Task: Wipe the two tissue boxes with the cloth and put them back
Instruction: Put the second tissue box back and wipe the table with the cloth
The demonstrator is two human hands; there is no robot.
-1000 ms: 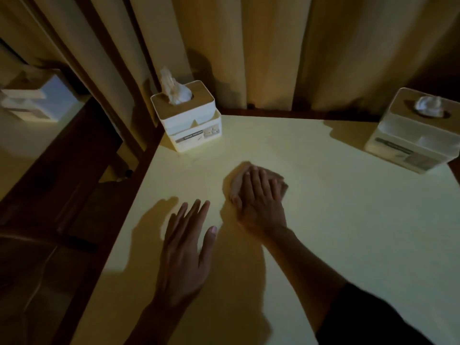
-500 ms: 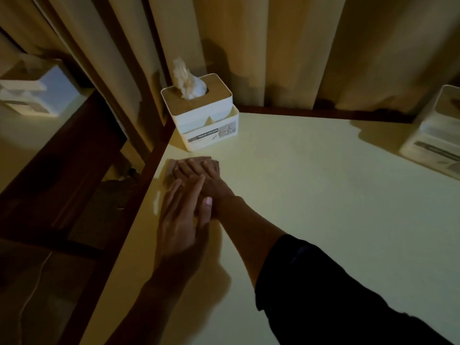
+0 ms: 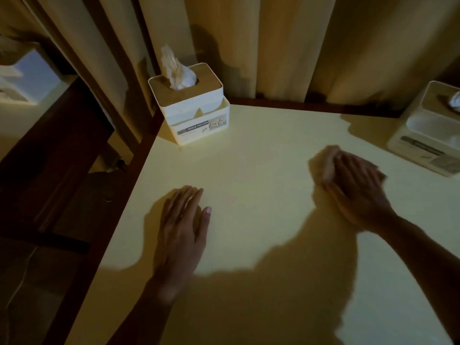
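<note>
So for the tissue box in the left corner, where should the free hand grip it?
Probably the tissue box by its two bare side walls, the left hand reaching from the front. The tissue sticks out on top, and curtains hang close behind.

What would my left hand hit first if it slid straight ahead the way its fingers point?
Probably nothing for a while: the left hand lies flat on the table, fingers pointing up and slightly right. Bare tabletop lies ahead; the line seems to reach the tissue holder in the corner, though it may pass just right of it.
</note>
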